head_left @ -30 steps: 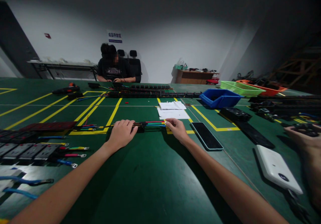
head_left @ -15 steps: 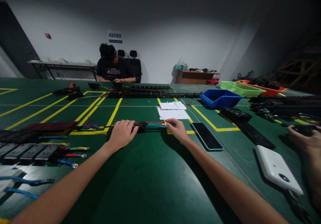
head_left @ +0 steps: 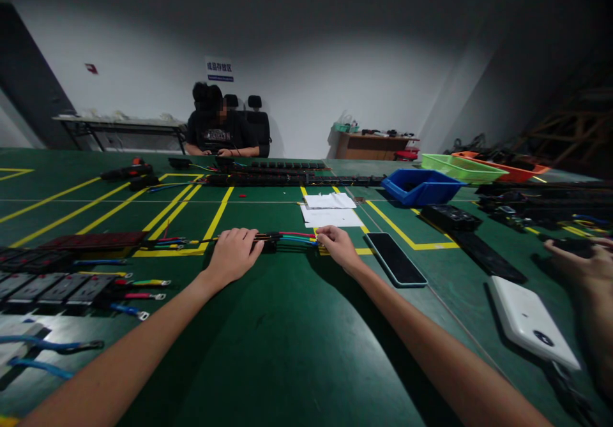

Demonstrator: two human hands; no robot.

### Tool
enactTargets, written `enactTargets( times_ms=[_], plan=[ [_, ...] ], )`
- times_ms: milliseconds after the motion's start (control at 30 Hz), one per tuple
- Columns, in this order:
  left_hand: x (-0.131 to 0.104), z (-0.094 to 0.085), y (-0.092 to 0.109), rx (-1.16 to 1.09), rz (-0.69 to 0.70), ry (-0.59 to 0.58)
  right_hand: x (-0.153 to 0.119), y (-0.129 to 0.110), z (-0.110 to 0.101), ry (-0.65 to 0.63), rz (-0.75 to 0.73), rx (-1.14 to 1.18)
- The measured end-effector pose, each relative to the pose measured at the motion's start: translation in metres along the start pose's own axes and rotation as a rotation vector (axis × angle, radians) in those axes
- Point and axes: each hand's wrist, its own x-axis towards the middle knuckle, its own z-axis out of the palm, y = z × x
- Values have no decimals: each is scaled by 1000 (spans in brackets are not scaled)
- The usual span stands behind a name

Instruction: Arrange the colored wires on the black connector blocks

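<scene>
A bundle of coloured wires point(head_left: 293, 238), red, green and blue among them, runs between my two hands just above the green table point(head_left: 268, 350). My left hand point(head_left: 235, 251) is closed over its left part, where dark sleeving and more wires show on either side of the fingers. At the bundle's right end, the thumb and fingertips of my right hand point(head_left: 337, 246) pinch the wire ends. The tips themselves are hidden by the fingers. White paper sheets point(head_left: 331, 216) lie just beyond my right hand, and a phone point(head_left: 396, 260) lies to its right.
Socket strips point(head_left: 71, 292) with lugged wires lie at the left. On the right are a blue bin point(head_left: 421, 187), a white device point(head_left: 532, 322) and another person's hand point(head_left: 584, 264). A person point(head_left: 223, 127) sits across the table. A long black strip point(head_left: 292, 179) crosses the far side.
Both my hands stay almost in place. The wires between them bow slightly more at the right end. The person across has shifted a little.
</scene>
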Motion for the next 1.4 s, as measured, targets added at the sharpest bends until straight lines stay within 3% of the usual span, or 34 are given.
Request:
enactTargets(
  times_ms=[633, 1400],
  plan=[
    [0, 0, 0, 16, 0, -5, -4, -5, -1, 46, -77, -65],
    [0, 0, 0, 5, 1, 0, 1, 7, 2, -15, 4, -22]
  ],
)
